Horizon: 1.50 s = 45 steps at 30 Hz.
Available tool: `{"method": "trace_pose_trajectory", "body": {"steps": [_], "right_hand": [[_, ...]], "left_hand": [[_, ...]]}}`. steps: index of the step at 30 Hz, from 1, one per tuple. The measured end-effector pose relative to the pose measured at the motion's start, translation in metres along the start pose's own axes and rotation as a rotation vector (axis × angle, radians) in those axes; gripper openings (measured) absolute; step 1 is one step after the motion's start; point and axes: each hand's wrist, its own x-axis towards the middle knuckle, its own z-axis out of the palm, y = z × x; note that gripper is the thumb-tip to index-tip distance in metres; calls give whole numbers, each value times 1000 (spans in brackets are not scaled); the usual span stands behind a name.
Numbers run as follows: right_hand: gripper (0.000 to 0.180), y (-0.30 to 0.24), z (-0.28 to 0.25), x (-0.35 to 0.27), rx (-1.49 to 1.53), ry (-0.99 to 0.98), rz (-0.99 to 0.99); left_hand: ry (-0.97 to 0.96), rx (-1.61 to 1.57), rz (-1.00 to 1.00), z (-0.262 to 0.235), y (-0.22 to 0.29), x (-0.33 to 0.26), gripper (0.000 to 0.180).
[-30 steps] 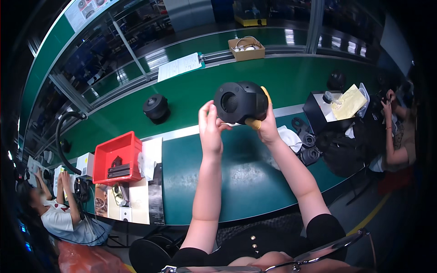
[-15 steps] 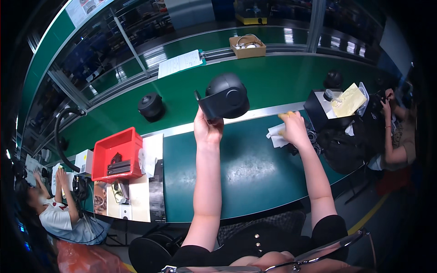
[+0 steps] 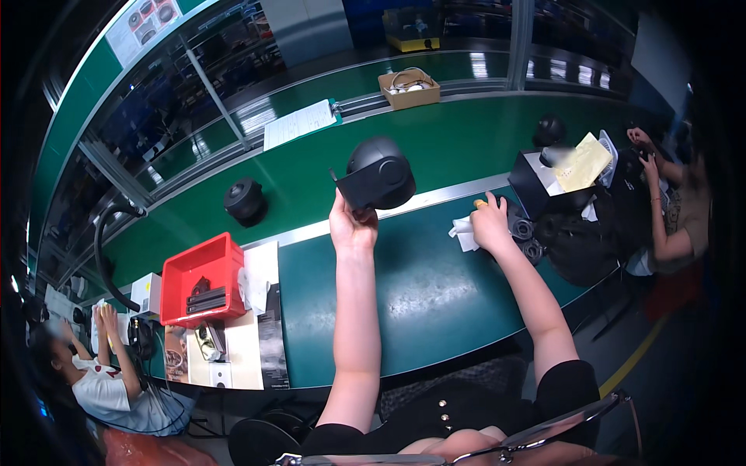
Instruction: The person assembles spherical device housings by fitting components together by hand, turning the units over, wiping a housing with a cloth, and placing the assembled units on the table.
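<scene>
1. Head view, left hand (image 3: pixel 355 227): it grips the black unit (image 3: pixel 386 172) from beneath, fingers clamped about its lower part, with the flat bracket (image 3: pixel 364 188) toward the wearer
2. Head view, where the unit is: up in the air above the bench (image 3: pixel 404 311), apart from the second unit (image 3: pixel 245 202) to the left
3. Head view, right hand (image 3: pixel 493 224): fingers bent down at the white cloth (image 3: pixel 465 234), beside the ring-shaped parts (image 3: pixel 522 229); whether they are pinched together on it I cannot tell, and a yellow finger cover (image 3: pixel 479 203) shows
4. Head view, step in hand: likely taking up or putting down the cloth while the unit is held ready
5. Head view, next move: if the cloth is wanted, it calls for a sure pinch on the cloth alone, clear of the parts, and a steady left wrist
</scene>
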Motion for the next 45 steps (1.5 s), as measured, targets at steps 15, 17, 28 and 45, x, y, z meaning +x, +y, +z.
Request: {"method": "trace_pose_trajectory", "body": {"steps": [15, 17, 28, 45], "right_hand": [[33, -112, -51, 38, 1431, 736, 164], [49, -136, -53, 28, 1378, 672, 67], [40, -119, -54, 22, 704, 585, -336], [27, -34, 4, 5, 1564, 48, 305]], "left_hand": [[111, 196, 143, -24, -48, 19, 21], [145, 214, 232, -26, -55, 21, 26], [-129, 516, 395, 7, -63, -6, 43], [-220, 692, 440, 6, -37, -3, 25]]}}
